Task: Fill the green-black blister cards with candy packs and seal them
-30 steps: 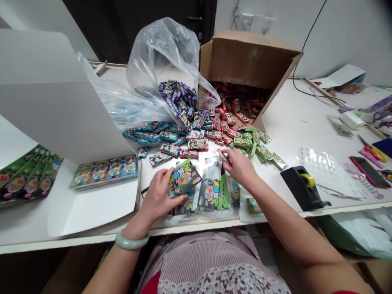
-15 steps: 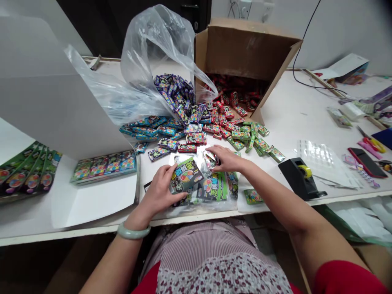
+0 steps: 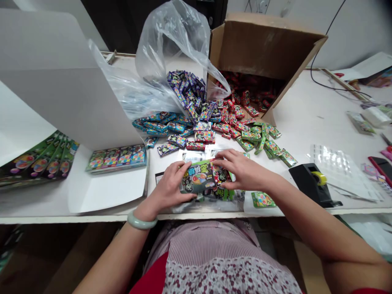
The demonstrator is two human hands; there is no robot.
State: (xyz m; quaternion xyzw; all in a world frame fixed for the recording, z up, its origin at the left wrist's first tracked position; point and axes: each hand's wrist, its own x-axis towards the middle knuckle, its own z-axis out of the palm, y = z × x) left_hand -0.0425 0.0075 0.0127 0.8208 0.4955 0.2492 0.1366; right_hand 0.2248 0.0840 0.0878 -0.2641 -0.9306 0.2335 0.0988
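My left hand (image 3: 170, 188) grips the left end of a green printed pouch (image 3: 197, 177) near the table's front edge. My right hand (image 3: 240, 168) is closed on a small red candy pack (image 3: 221, 174) at the pouch's right end. Beneath them lies a stack of clear and green pouches (image 3: 214, 196). Just beyond my hands spreads a heap of small candy packs (image 3: 211, 126) in purple, blue, red and green.
A tipped cardboard box (image 3: 263, 49) spills red packs; a clear plastic bag (image 3: 171, 45) holds purple ones. A white folded board (image 3: 58, 85) stands left, with filled green pouches (image 3: 116, 157) beside it. A black tape dispenser (image 3: 310, 181) sits right. One green pack (image 3: 262, 199) lies near the edge.
My right hand came back from the candy heap with a small pack and met the pouch. My left hand turned the pouch flatter. The view shifted slightly.
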